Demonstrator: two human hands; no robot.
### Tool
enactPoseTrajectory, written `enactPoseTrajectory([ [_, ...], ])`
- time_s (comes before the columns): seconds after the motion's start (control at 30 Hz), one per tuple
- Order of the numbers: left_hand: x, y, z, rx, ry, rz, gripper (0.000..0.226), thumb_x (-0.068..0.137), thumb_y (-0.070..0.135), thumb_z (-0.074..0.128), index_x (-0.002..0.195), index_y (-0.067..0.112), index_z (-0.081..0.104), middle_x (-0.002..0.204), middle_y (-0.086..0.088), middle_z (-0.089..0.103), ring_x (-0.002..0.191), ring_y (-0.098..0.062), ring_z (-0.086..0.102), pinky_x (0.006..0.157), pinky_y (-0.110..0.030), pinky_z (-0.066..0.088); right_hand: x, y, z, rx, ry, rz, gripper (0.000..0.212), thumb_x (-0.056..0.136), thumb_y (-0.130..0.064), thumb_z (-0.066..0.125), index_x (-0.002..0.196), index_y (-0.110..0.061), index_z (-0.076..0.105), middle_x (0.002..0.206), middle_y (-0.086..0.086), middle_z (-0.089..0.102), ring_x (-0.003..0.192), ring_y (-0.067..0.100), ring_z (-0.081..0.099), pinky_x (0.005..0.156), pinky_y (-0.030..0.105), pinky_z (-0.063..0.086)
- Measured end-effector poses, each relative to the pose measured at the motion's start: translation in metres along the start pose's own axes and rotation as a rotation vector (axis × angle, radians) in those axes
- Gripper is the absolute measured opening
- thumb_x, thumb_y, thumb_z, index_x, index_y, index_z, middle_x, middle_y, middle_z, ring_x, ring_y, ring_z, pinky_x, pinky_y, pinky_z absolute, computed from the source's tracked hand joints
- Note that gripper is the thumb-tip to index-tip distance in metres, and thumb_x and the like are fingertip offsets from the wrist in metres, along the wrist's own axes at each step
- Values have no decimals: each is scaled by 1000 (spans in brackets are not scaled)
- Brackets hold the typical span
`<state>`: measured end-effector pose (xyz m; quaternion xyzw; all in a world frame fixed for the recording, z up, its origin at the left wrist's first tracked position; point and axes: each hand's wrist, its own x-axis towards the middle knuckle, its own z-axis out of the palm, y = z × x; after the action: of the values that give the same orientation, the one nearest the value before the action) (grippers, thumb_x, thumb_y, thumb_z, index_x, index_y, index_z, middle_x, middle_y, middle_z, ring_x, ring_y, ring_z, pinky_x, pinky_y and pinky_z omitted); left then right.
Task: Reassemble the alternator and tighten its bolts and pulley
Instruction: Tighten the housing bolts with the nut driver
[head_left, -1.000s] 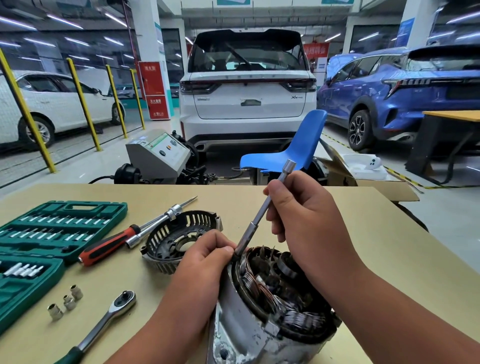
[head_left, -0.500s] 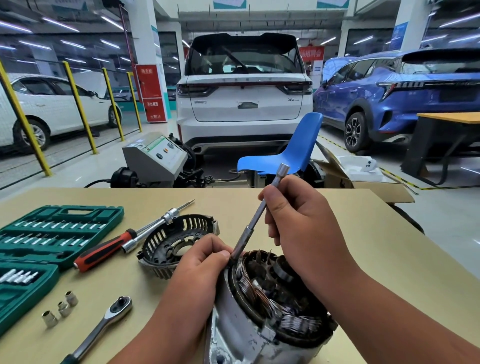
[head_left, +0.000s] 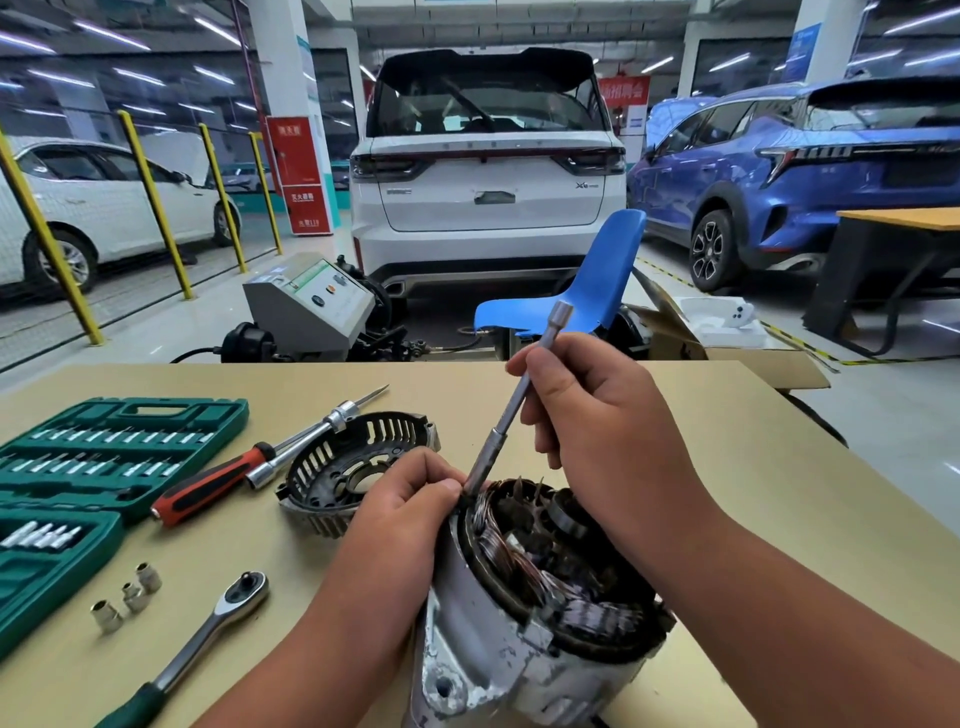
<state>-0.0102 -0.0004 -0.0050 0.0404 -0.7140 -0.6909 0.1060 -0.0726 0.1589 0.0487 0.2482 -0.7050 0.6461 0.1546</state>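
Observation:
The alternator body (head_left: 498, 654), a silver housing with copper windings showing at its open end, lies tilted on the tan table near me. My left hand (head_left: 400, 514) grips its upper left rim. My right hand (head_left: 597, 431) holds a long steel socket extension bar (head_left: 511, 410), whose lower tip meets the housing rim right beside my left fingers. The black slotted end cover (head_left: 343, 467) lies on the table just left of the alternator.
A red-handled screwdriver (head_left: 218, 480) and a steel driver lean against the cover. A ratchet wrench (head_left: 208, 634) and three loose sockets (head_left: 130, 597) lie front left. The green socket case (head_left: 78, 467) stands open at far left. The table (head_left: 727, 441) ends at right; cars and a blue chair stand beyond.
My hands, the bar and the alternator stay in nearly the same pose; the right hand has shifted slightly on the bar. The view has drifted a little.

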Motion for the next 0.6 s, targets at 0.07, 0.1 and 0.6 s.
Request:
enactPoseTrajectory([
  [0.07,0,0,1,-10,-3,10,25,100,15,56,76,20,62,75,-7,58,69,-18,56,70,-37,45,0,1,0,-32,3,-20,22,107,-27,57,90,-23,71,65,-5,62,55,12,56,57,29,45],
  [0.1,0,1,1,-9,-2,21,21,97,20,58,76,21,62,74,-5,58,69,-18,56,71,-38,44,0,1,0,-44,6,-27,21,107,-26,58,90,-20,69,63,-6,60,55,11,55,56,28,45],
  [0.6,-2,1,0,-28,-21,40,11,81,30,57,77,22,63,75,-1,60,70,-15,58,69,-34,44,-3,-4,0,-51,42,-54,30,104,-33,59,86,-9,57,66,20,48,56,33,45,53,46,40],
])
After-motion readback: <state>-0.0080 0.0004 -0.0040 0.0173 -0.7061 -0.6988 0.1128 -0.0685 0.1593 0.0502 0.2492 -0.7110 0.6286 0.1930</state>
